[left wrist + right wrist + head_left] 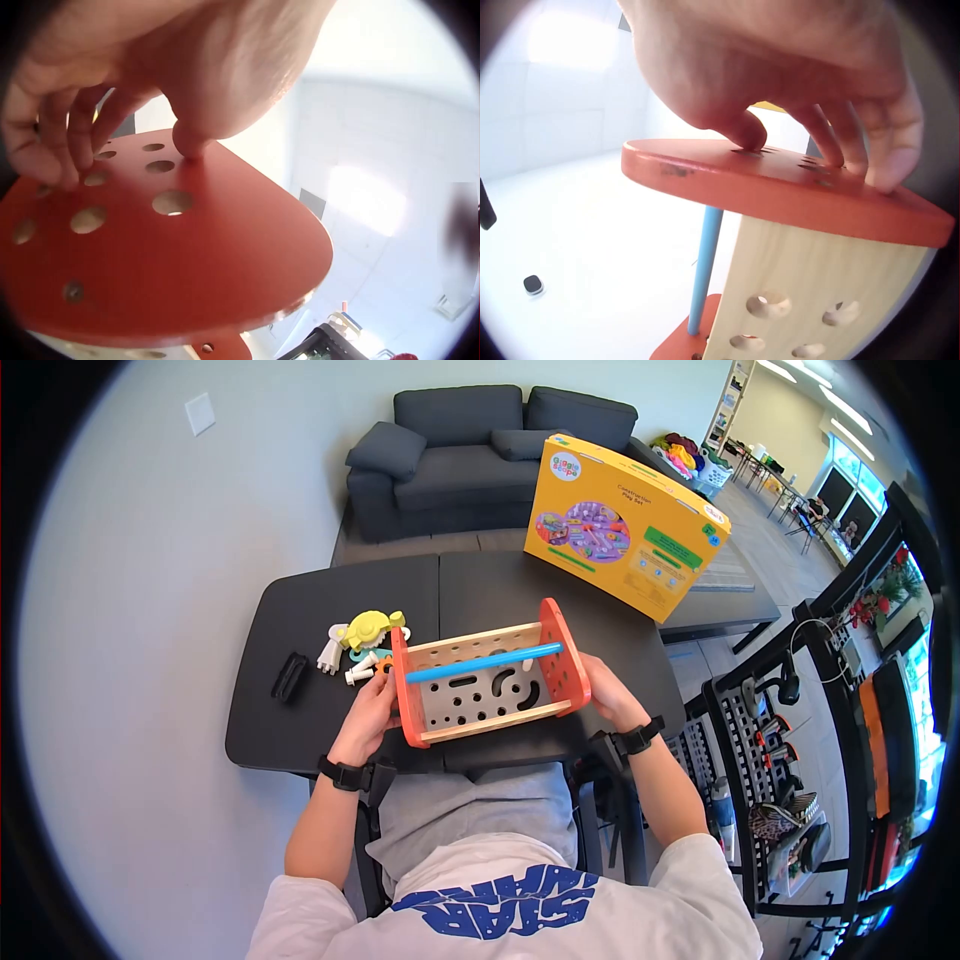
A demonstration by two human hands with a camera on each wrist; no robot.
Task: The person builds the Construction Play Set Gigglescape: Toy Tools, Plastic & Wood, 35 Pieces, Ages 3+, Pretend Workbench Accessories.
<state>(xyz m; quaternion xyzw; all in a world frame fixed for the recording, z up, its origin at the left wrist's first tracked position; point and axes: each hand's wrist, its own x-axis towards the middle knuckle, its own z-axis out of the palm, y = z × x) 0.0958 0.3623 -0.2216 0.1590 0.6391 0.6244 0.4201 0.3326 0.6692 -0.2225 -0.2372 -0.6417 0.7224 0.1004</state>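
Note:
A wooden toy toolbox (pixel 495 722) with red end panels, pale slats full of holes and a blue rod (pixel 485 662) is between both hands near the table's front edge. My left hand (pixel 370 715) grips its left end; in the left wrist view, thumb and bent fingers of the hand (pixel 172 82) touch the holed red panel (pixel 247 247). On the other end, my right hand (pixel 612 695) holds the second panel. The right wrist view has that hand (pixel 780 75) with its thumb and fingertips against the panel's (pixel 780 193) outer face.
Left of the toolbox lie a yellow toy piece (pixel 368 630), a white piece (pixel 332 648), several small parts and a black object (pixel 290 678). A large yellow box (pixel 625 525) stands at the back right of the dark table (pixel 330 595). A grey sofa (pixel 460 470) is behind; shelving is at right.

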